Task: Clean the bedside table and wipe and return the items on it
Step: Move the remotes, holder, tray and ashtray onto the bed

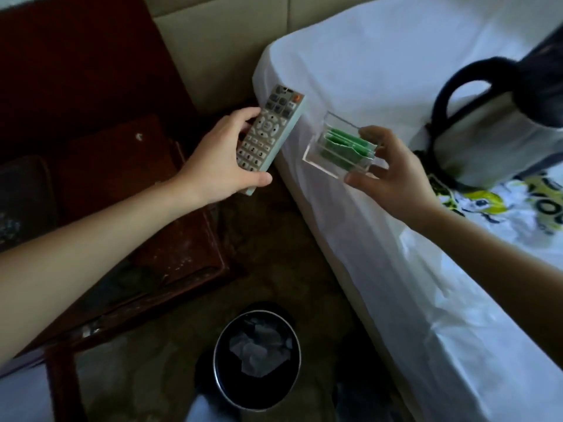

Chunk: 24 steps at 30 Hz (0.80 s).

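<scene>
My left hand [217,161] grips a grey remote control [269,132] by its lower half, buttons up, in the gap between the bedside table and the bed. The dark red wooden bedside table [122,178] lies to the left under my left forearm. My right hand [393,181] holds a clear acrylic box [335,147] with green packets inside, over the edge of the white bed sheet [380,71].
A black round waste bin [257,359] with crumpled paper stands on the carpet below. An electric kettle with a black handle [475,129] rests on the bed at right, next to a printed plastic bag [502,202]. A padded beige headboard [213,41] runs along the top.
</scene>
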Available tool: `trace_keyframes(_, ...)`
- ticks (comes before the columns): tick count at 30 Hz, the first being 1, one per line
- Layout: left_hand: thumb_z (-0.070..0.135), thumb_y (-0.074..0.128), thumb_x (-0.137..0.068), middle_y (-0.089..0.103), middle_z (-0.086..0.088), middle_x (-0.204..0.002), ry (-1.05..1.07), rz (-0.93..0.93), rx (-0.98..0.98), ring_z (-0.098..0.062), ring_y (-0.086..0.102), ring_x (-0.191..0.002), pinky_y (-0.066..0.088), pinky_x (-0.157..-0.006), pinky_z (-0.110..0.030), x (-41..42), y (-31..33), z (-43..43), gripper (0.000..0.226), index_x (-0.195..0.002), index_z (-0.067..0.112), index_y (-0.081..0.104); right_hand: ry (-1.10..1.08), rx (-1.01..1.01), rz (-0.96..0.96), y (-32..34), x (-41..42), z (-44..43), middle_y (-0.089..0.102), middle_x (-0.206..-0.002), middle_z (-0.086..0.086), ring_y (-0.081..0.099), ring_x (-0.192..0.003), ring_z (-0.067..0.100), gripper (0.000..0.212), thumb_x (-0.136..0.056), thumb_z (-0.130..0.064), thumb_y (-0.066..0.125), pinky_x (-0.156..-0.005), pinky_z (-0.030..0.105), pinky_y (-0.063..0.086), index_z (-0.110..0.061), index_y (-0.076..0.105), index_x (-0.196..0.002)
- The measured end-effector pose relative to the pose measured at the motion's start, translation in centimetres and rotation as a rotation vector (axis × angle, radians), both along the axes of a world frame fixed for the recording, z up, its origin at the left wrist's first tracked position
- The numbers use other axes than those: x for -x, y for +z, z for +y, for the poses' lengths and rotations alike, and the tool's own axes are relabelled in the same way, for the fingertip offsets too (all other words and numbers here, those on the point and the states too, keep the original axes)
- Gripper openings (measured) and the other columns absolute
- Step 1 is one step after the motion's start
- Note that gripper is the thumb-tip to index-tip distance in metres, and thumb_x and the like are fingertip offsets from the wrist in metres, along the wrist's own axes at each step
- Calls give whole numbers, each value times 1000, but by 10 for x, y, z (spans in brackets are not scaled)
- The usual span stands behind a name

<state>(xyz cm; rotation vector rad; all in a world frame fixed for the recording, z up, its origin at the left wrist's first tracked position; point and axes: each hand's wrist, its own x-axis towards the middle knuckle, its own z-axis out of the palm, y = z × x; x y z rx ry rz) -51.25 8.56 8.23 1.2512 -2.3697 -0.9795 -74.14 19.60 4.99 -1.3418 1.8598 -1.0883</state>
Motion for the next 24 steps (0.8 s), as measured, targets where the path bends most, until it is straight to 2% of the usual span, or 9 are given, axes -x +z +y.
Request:
trace_keyframes(3,16,84,-63,41,7,-128,-81,7,-27,-2,39,-112,31,-90,-12,43,-8,14,93,-140,20,33,-67,-16,-10,-4,40,31,52,-116,-7,52,-98,7,61,-72,-5,76,-88,28,49,-18,48,-123)
trace_keyframes(6,18,84,-63,42,2,-137,-182,-12,-43,-7,42,-117,35,-98,-24,84,-18,29,92,-140,18,34,-121,-19,12,-9,76,62,56,-117,-3,56,-99,12,61,-71,-9,77,-82,16,47,-20,48,-123)
trace_keyframes(8,19,84,-63,42,-1,-139,-235,-42,-54,-7,42,-116,36,-98,-26,111,-25,40,91,-140,18,34,-158,-10,-5,-13,99,84,57,-116,-1,56,-98,12,61,-67,-15,75,-80,13,47,-22,47,-121)
trace_keyframes(13,16,85,-61,43,-6,-134,-373,-104,-82,-15,47,-114,38,-98,-27,179,-44,71,92,-139,14,36,-281,-8,-78,-28,155,142,55,-113,-3,55,-101,12,57,-64,-18,69,-82,19,49,-30,44,-113)
trace_keyframes(16,15,84,-61,46,-5,-130,-466,-168,-73,-14,48,-110,33,-89,-17,217,-59,89,85,-135,14,43,-380,-2,-74,-35,185,170,53,-114,-10,54,-97,3,56,-64,-19,69,-80,14,46,-35,42,-111)
trace_keyframes(21,16,79,-69,48,2,-120,-625,-211,-84,-7,46,-106,30,-82,-7,271,-82,115,73,-134,15,47,-551,17,-2,-55,227,196,56,-113,-3,56,-95,14,61,-65,-19,69,-77,23,53,-18,47,-122)
trace_keyframes(24,16,77,-71,49,4,-115,-627,-169,-81,-8,47,-105,32,-84,-10,304,-90,126,69,-133,15,47,-651,24,2,-68,251,199,55,-111,0,54,-94,14,55,-72,-9,73,-75,23,51,-12,50,-122)
